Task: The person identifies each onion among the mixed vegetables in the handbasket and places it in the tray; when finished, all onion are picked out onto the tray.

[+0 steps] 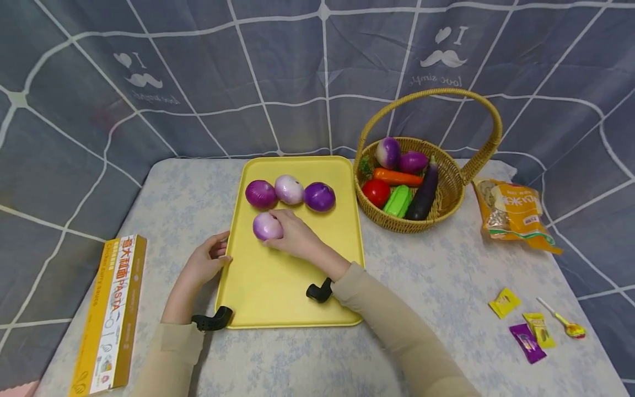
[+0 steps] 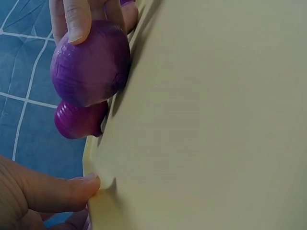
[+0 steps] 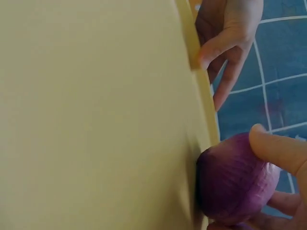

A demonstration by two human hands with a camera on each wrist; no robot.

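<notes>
On the surface (image 1: 421,286) lies the yellow tray (image 1: 273,286), and it should be kept from sliding. For this the left hand (image 1: 205,262) serves well: its thumb lies over the left rim, with the fingers outside it. I think a light pinch is enough, because a strong pull could tilt the tray.

The right hand (image 1: 296,234) holds one onion, with the thumb and the fingers around its sides. It seems best to lower this onion gently and to let go only when it rests steady, since a round thing may roll. The fingers should also come away without pushing the neighbours.

The held onion (image 1: 264,225) is over the left part of the tray, just in front of a row of three. Whether it already carries its weight on the tray, I cannot tell. It is round and glossy, whitish violet from above and purple with fine lines in the wrist views. In the row are a magenta onion (image 1: 261,194), a pale onion (image 1: 289,189) and a deep purple onion (image 1: 319,197).
</notes>
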